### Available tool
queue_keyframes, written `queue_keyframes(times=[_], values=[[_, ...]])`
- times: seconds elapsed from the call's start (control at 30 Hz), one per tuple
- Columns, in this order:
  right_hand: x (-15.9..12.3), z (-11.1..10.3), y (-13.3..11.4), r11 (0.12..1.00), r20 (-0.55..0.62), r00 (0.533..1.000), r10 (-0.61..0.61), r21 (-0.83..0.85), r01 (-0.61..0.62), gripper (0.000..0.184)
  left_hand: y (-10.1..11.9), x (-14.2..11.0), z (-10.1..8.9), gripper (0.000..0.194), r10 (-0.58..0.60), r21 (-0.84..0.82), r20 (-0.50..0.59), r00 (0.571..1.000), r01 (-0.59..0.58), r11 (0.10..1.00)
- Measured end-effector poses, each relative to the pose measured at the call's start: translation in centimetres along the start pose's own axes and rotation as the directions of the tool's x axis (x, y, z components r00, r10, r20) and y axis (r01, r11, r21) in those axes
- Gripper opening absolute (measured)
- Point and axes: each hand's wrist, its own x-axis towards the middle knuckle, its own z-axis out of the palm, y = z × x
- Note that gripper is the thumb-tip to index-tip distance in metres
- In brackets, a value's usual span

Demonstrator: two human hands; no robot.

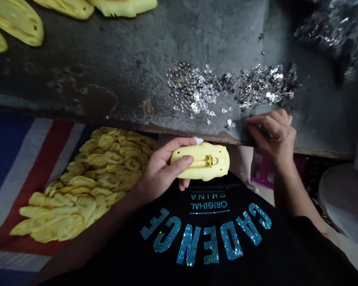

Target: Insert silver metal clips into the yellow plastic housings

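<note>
My left hand [162, 167] is closed around a yellow plastic casing [199, 172], thumb across its front. A long battery slot runs along the casing, with a small metal contact at its right end. Screw holes and a cluster of tiny holes also show. Something white [198, 140] covers a left fingertip. My right hand [273, 133] rests at the table's front edge with thumb and fingers drawn together. Whatever it pinches, if anything, is hidden. Just beyond it lie a right heap of small metal contact plates [264, 87] and a left heap [193, 87].
Larger yellow shells [18, 22] lie at the back left of the dark metal table [122, 59]. A clear bag [328, 28] of shiny parts sits at the back right. Many yellow pieces [92, 186] are piled on a striped cloth [26, 190] at lower left.
</note>
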Motion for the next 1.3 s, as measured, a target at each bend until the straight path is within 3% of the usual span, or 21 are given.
queue_keyframes(times=[0.3, 0.47, 0.67, 1.07, 1.3], values=[[0.5, 2.5, -1.3, 0.998, 0.054, 0.997, -0.049, -0.038, 0.051, 0.012, 0.1, -0.4, 0.6, 0.050, 0.006, 0.028, -0.087, 0.996, -0.004, 1.000], [0.9, 2.4, -1.0, 0.993, 0.058, 0.994, -0.093, -0.065, 0.096, 0.013, 0.1, -0.4, 0.5, 0.047, 0.012, 0.051, -0.081, 0.997, -0.007, 0.999], [1.5, 1.7, -0.8, 0.998, 0.152, 0.987, -0.060, 0.013, 0.059, 0.013, 0.2, -0.3, 0.9, 0.048, 0.011, 0.054, -0.088, 0.996, -0.006, 0.999], [-2.5, -0.5, -1.6, 0.994, 0.161, 0.983, -0.089, -0.046, 0.098, 0.012, -0.2, -0.1, 1.9, 0.045, 0.113, 0.077, -0.077, 0.991, -0.107, 0.991], [-3.7, 1.2, -1.4, 0.998, 0.049, 0.997, -0.053, -0.024, 0.054, 0.008, -0.5, -0.4, 3.1, 0.049, 0.202, 0.101, -0.113, 0.973, -0.191, 0.976]])
